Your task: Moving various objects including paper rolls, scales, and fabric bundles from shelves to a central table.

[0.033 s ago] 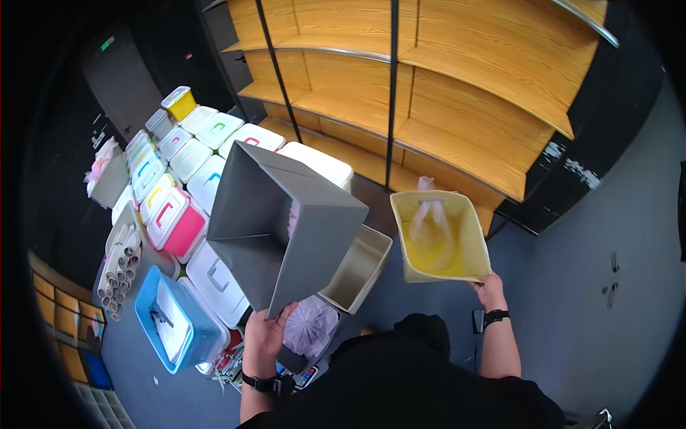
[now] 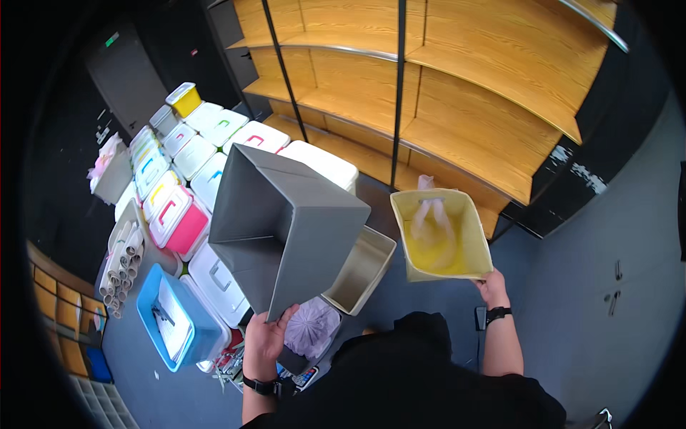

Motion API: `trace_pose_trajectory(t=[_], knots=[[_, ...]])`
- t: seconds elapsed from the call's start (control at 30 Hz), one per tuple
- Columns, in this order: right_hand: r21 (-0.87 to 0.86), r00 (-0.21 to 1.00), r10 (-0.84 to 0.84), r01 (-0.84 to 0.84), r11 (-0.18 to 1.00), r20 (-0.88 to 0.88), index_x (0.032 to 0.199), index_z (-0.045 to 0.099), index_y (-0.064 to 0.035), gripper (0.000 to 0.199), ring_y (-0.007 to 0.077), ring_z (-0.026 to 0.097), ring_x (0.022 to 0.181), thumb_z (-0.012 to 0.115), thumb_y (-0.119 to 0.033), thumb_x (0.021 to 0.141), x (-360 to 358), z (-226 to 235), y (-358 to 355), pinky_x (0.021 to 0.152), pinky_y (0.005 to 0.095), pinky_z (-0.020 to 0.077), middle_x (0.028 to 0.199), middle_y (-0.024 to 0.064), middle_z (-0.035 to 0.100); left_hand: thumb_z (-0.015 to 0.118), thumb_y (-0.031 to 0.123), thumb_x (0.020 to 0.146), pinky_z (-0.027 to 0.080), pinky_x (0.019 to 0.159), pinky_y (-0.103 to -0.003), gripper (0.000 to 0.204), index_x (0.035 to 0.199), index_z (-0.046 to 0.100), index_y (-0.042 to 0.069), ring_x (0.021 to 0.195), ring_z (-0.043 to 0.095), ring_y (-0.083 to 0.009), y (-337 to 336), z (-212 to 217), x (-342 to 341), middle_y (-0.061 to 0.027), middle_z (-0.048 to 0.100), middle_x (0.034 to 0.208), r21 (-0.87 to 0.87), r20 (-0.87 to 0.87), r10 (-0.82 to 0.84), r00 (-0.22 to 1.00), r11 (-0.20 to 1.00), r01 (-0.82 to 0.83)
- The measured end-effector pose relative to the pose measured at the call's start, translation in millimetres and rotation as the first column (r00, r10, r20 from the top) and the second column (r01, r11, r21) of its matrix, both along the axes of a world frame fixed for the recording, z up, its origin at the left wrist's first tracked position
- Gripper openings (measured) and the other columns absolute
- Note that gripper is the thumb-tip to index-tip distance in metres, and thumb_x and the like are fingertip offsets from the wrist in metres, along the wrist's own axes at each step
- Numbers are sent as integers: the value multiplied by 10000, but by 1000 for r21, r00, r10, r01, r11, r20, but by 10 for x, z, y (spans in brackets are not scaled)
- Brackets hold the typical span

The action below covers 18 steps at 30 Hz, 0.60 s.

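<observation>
In my left hand (image 2: 265, 336) is the lower edge of a large grey fabric storage bin (image 2: 314, 236), tilted on its side with its open mouth toward the left. The fingers are closed on its rim, and the bin's inside looks dark. My right hand (image 2: 493, 288) grips the near right corner of a cream fabric bin (image 2: 484, 243). This one is held with its mouth up, showing a yellowish bottom and a pale pink translucent strip (image 2: 433, 214) hanging over its far wall. Below the grey bin stands another beige bin (image 2: 371, 268), beside a bundle of lilac cloth or plastic (image 2: 312, 327).
Lidded plastic boxes (image 2: 195, 157) crowd the left side. A blue tub (image 2: 204, 339) with papers and a crate of rolled tubes (image 2: 123, 268) stand nearer. Wooden shelves (image 2: 486, 107) rise ahead; a grey cabinet (image 2: 579, 314) lines the right.
The surroundings have shifted slightly rightward in the picture. Both bins stay in the same hands at nearly the same tilt.
</observation>
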State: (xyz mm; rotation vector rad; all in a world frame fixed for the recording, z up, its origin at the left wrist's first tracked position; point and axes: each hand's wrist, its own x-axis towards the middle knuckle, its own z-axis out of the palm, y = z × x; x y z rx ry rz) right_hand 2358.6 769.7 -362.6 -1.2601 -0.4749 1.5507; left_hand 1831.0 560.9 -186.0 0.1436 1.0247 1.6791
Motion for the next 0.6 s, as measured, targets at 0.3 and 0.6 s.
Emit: trace_pose_trajectory(t=[0.3,0.6], knots=[[-151,793,588,-568,809,159,1300,494,17,488,319,633,1048,376,109,836,-510,-19,2524,888,455,543,1206,180,597,449,-101,868,584,902,-434,318,1177,492,-164,1028,637,-415,271,7,589,-269,602,1147,-83,56,418,907,907,-413],[-205,477,877,-854,479,60,1268,472,-26,399,353,637,1031,452,-36,870,-1308,-203,3371,845,515,557,1190,185,594,385,-115,887,612,842,-403,331,1210,433,-164,981,640,-447,418,-109,1132,-292,572,1153,-67,-98,744,661,658,-750]])
